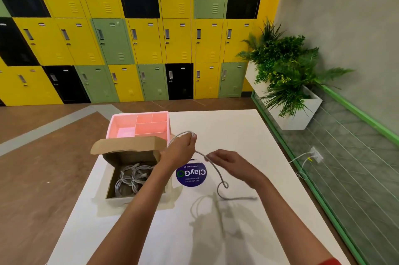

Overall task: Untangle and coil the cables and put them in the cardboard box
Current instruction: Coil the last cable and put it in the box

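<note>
Worktop (226, 126) surface, white and broad, is carrying everything. The open cardboard box (129, 156) is sitting near its left edge, with a pink divided organiser (121, 122) just beyond it on the far side. Coiled grey cables (131, 177) are already lying inside the box.

Both hands are working one loose grey cable (216, 170) in the air to the right of the box. The left hand (180, 149) is gripping it, fingers (192, 137) curled round the strand, and a loop is arching from those fingers back toward the box flap. The right hand (231, 162) is pinching the same strand just to the right, fingers (210, 156) narrow on it. Below the right fingers the cable is hanging down to a small kink (225, 184), then trailing off to the right, its blurred tail near the worktop.

To coil well, I judge, the right hand should be feeding even loops into the left while rolling the strand slightly. That way the kink is working itself out rather than getting wound in, and the coil is staying small enough for the box.
</note>
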